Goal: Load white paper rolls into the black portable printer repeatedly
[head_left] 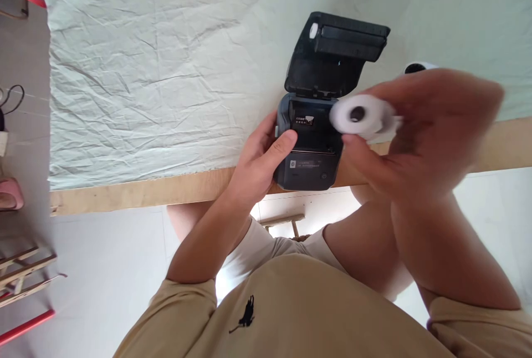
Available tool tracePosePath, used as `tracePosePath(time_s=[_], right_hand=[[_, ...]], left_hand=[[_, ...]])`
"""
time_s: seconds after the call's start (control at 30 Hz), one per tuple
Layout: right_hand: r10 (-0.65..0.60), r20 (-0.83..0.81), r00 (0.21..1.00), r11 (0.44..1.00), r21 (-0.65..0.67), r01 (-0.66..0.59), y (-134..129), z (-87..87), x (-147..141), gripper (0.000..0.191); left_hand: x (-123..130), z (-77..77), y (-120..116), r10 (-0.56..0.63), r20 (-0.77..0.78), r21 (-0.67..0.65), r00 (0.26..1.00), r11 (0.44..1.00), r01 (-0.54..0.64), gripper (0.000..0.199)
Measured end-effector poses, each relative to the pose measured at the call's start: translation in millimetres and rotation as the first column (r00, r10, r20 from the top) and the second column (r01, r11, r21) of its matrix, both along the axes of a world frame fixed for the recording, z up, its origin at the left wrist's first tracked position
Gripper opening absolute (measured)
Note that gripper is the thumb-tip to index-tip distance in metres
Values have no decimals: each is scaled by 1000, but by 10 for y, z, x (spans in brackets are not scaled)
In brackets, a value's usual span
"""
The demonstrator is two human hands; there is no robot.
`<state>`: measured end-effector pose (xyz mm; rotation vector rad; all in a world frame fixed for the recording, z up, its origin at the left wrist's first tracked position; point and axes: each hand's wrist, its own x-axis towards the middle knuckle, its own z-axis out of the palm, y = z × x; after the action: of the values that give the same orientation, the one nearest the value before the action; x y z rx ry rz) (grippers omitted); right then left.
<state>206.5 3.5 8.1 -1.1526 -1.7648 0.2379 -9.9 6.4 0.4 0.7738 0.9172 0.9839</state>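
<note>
A dark portable label printer (312, 144) rests at the table's front edge with its lid (328, 64) swung up and back, showing the hollow bay inside. My left hand (260, 158) is closed around the printer's left side, thumb on top near the bay's edge. Just right of the bay, my right hand (419, 131) grips a white paper roll (366, 114) with a dark core hole facing the printer. The roll is slightly blurred, and part of it is hidden by the fingers.
Behind my right hand lies another white roll (424, 66), partly covered. A wrinkled pale green cloth (166, 70) spreads over the table, whose wooden edge (124, 194) runs in front of me. Wooden stools or racks (25, 272) and a pink slipper (11, 193) are at the far left.
</note>
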Motion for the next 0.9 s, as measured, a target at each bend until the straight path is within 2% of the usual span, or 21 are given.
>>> tracePosePath(time_s=[0.1,0.2,0.33,0.53,0.63,0.7,0.73,0.8,0.9], right_hand=[[13,169,986,1000,13,-16,72,50,-126,31],[46,230,972,996,61,-61,166,-6,-135,32],[82,161,984,987,124,-103,173,-89,-87,24],[198,120,973,972,104,-211,40,-139,-33,12],[58,14,998,993,101,-59,87,-169,5,5],[-47,-31,998,998,35,49,160,-205,28,25],[-51,-30,998,999,-15,50,199,-227,39,39],[38,-57,998,997,-69,-42,261,-275,62,59],[141,-211,967,989,-15,-148,262,-318,95,58]], left_hand=[[-33,-12,5,-26,5,4,1000,1000,26,58],[-42,-16,1,-39,15,0,999,999,39,57],[-39,-42,-17,-29,26,12,999,1000,29,53],[-66,-87,-25,-50,-44,25,998,998,52,62],[-75,-95,-17,-42,-111,5,993,999,43,68],[-81,-109,-10,-47,-128,20,991,999,50,75],[-87,-120,-8,-51,-130,35,990,998,56,79],[-102,-146,-5,-50,-132,67,990,996,59,87],[-129,-168,-13,-44,-147,86,988,995,57,92]])
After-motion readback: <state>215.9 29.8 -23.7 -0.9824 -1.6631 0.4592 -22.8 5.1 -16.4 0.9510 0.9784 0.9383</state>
